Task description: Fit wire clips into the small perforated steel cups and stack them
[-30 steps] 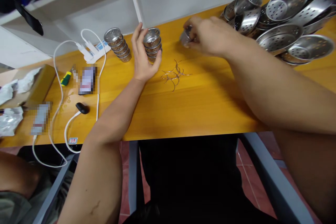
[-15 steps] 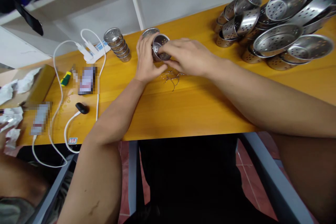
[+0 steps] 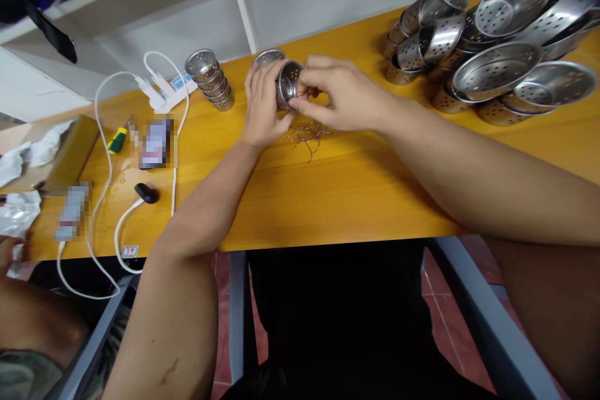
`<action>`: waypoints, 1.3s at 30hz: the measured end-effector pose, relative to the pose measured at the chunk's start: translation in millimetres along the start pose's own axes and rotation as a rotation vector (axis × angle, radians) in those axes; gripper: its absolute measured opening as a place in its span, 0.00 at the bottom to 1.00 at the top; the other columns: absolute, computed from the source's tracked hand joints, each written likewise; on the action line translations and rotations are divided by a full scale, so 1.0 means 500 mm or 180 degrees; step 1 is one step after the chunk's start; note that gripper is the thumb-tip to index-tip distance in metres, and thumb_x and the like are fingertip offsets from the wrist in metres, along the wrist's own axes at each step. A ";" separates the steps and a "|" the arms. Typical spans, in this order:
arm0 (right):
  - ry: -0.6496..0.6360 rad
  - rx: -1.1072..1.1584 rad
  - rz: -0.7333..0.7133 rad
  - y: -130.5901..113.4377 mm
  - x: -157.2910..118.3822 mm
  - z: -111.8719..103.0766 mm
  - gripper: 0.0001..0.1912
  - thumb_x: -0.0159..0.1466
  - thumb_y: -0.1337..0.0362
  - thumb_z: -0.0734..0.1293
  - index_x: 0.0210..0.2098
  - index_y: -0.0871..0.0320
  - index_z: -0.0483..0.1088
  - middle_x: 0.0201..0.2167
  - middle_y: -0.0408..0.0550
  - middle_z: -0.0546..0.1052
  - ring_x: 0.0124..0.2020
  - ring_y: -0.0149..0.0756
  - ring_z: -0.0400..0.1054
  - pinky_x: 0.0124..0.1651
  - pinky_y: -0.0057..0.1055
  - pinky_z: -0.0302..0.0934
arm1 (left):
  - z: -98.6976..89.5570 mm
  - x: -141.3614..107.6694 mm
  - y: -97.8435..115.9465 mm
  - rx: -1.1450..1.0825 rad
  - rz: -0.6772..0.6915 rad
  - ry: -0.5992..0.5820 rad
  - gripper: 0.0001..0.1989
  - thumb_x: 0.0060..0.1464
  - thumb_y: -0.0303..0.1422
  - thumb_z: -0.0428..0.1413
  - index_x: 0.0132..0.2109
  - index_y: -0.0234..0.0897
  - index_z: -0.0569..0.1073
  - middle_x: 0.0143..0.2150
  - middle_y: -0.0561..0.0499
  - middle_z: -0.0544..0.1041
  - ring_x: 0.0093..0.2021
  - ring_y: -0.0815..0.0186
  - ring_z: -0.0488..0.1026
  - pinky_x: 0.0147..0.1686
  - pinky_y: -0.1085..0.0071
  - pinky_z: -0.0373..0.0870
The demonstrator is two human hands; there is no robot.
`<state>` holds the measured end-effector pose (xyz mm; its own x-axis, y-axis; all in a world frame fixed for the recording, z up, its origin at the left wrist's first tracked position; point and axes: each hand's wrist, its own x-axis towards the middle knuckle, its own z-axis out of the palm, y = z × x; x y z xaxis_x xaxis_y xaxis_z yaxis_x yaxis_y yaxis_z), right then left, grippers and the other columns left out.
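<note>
My left hand [image 3: 265, 103] is wrapped round a perforated metal cup [image 3: 287, 84], tilted with its mouth toward my right hand. At the cup's rim, my right hand [image 3: 330, 90] is closed in a pinch, thumb against the near edge. What sits between those fingertips is too small to make out. Several thin bent wires [image 3: 307, 137] lie in a loose heap on the table just below both hands. Another perforated cup [image 3: 269, 56] stands right behind my left hand, partly hidden by it.
A stack of perforated cups [image 3: 213, 81] stands left, beside a power strip [image 3: 169, 97] with white cables. Many more cups [image 3: 497, 69] are piled at right. Two phones [image 3: 155, 142], a green-yellow screwdriver handle [image 3: 117, 140] and a box [image 3: 72, 153] lie left. Another person's arm [image 3: 32, 306] shows lower left.
My right hand has drawn back from inside the cup to its rim, fingers now pinched. The cup has turned more toward the right. The other person's hand at left has shifted.
</note>
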<state>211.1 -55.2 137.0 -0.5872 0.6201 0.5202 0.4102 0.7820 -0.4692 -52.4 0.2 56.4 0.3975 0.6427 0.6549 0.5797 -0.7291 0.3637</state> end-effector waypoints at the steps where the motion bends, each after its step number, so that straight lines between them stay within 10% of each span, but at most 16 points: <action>1: 0.0028 0.0024 0.0039 -0.002 0.001 0.001 0.21 0.81 0.37 0.74 0.46 0.48 0.80 0.50 0.56 0.82 0.54 0.63 0.79 0.63 0.59 0.76 | 0.000 0.000 0.003 0.0001 -0.0028 0.0015 0.44 0.68 0.61 0.66 0.83 0.54 0.65 0.84 0.41 0.75 0.90 0.39 0.66 0.99 0.34 0.44; 13: 0.0471 0.1276 0.0479 -0.021 0.016 -0.036 0.38 0.72 0.19 0.74 0.37 0.47 0.73 0.35 0.52 0.79 0.38 0.52 0.72 0.48 0.54 0.73 | 0.002 0.003 -0.024 -0.0138 -0.0306 0.0512 0.53 0.59 0.73 0.69 0.80 0.54 0.65 0.83 0.38 0.69 0.90 0.36 0.62 0.95 0.34 0.54; 19: -0.1116 0.0647 0.0174 0.023 -0.001 -0.036 0.30 0.76 0.32 0.77 0.36 0.51 0.78 0.32 0.47 0.78 0.33 0.43 0.69 0.40 0.43 0.63 | 0.023 0.032 -0.125 -0.0260 -0.0525 0.2088 0.59 0.56 0.87 0.53 0.79 0.57 0.58 0.78 0.40 0.73 0.82 0.46 0.74 0.89 0.41 0.69; 24: -0.1898 0.0112 0.0106 0.088 -0.011 0.026 0.15 0.76 0.48 0.76 0.40 0.52 0.83 0.38 0.45 0.84 0.35 0.42 0.75 0.43 0.40 0.65 | 0.028 0.043 -0.182 -0.0167 -0.1203 0.1471 0.54 0.62 0.86 0.34 0.81 0.65 0.58 0.75 0.52 0.86 0.83 0.66 0.75 0.86 0.48 0.74; 31: 0.0114 0.0149 0.0455 0.108 -0.005 0.053 0.30 0.78 0.32 0.76 0.63 0.48 0.84 0.61 0.59 0.86 0.58 0.66 0.81 0.66 0.64 0.77 | 0.033 0.055 -0.143 -0.0646 -0.0685 0.0397 0.51 0.67 0.82 0.33 0.84 0.68 0.59 0.75 0.53 0.87 0.90 0.58 0.68 0.90 0.36 0.69; 39: 0.0149 0.0545 0.0358 0.083 -0.003 0.074 0.56 0.73 0.31 0.78 0.91 0.41 0.60 0.80 0.58 0.76 0.76 0.76 0.73 0.78 0.75 0.72 | 0.017 0.045 -0.082 -0.0934 -0.0821 0.0445 0.52 0.66 0.82 0.47 0.85 0.65 0.60 0.79 0.43 0.82 0.84 0.46 0.78 0.85 0.38 0.77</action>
<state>203.3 -25.8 90.3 -0.5098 0.7082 0.4884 0.3444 0.6883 -0.6385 -61.1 46.5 50.8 0.1535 0.7898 0.5939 0.4123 -0.5974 0.6878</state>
